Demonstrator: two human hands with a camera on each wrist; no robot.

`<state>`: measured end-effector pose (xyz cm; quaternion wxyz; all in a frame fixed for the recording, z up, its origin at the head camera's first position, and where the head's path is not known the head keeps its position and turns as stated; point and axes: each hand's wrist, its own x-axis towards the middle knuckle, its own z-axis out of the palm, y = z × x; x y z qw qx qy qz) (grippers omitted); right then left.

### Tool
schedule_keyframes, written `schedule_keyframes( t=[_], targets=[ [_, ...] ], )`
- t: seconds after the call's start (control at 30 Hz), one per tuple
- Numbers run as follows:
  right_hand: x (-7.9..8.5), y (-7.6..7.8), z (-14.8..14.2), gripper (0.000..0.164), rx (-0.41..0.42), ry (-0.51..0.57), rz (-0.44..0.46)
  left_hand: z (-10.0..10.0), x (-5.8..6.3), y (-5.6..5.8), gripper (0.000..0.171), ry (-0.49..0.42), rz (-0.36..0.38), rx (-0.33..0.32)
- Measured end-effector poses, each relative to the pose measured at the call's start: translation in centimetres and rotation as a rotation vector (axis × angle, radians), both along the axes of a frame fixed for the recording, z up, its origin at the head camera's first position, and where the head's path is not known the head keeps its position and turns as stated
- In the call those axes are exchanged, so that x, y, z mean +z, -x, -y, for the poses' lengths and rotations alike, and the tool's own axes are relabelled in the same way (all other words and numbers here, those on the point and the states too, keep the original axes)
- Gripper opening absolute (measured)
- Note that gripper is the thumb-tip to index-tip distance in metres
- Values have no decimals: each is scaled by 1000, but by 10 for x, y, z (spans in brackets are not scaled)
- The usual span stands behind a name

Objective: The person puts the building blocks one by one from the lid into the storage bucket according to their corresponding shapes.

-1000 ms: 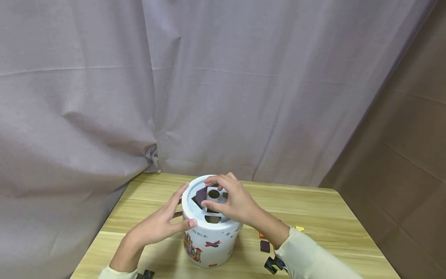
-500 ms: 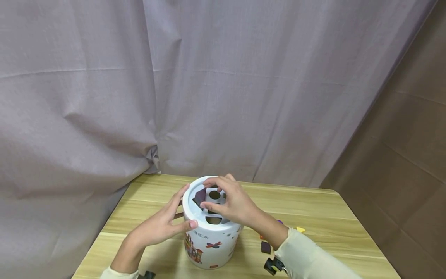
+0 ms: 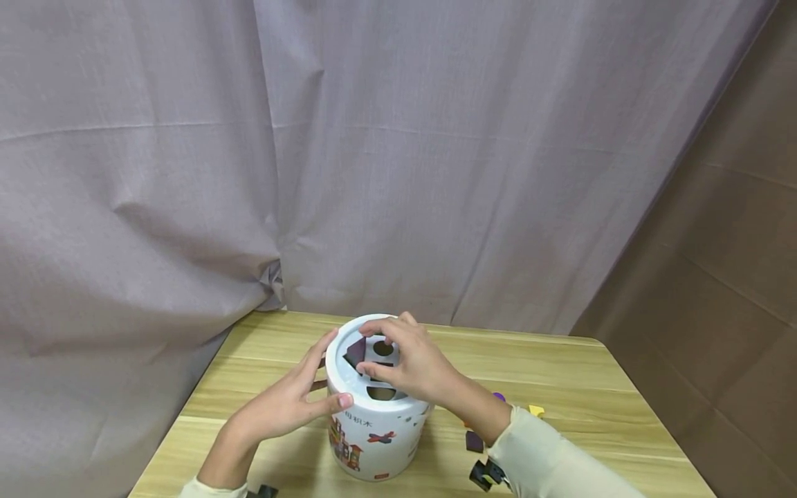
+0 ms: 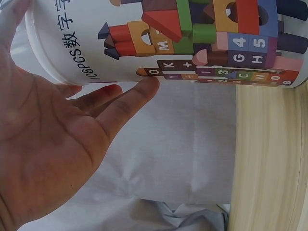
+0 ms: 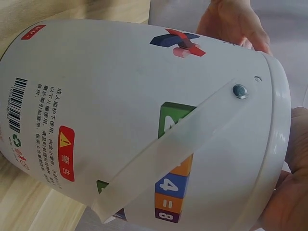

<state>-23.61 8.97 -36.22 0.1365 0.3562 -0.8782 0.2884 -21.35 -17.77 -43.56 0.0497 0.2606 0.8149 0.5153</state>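
A white bucket point(image 3: 380, 443) printed with toy blocks stands on the table, its pale lid point(image 3: 342, 386) cut with several shaped holes. My left hand point(image 3: 283, 404) rests on the bucket's left side, thumb on the front rim and straight fingers spread along the wall. Above the lid, my right hand point(image 3: 414, 363) pinches a dark purple block point(image 3: 357, 351) between thumb and fingertips. That block stands tilted at an angular hole on the lid's left, and its lower part is hidden. In the right wrist view the bucket's wall point(image 5: 110, 96) hides the block.
Right of the bucket, partly under my right forearm, lie a dark purple block point(image 3: 474, 441), a purple piece point(image 3: 499, 397) and a yellow piece point(image 3: 536, 411). The bucket's translucent handle point(image 5: 163, 149) hangs down its side. A grey curtain point(image 3: 398, 173) rises behind the wooden table point(image 3: 529, 366).
My right hand has shifted slightly left, and the dark purple block sits a little lower at its hole. My left hand keeps its place on the bucket.
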Motion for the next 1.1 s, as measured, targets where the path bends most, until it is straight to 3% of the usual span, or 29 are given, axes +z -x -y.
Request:
schedule_keyframes(
  t=[0.7,1.1],
  targets=[
    [0,-2,4,55,-26,-116,-18,1,0,-1,107,-8,-9,-6],
    [5,-3,-1,62,-53,-94,-11,1,0,-1,108,7,-18,1]
  ],
)
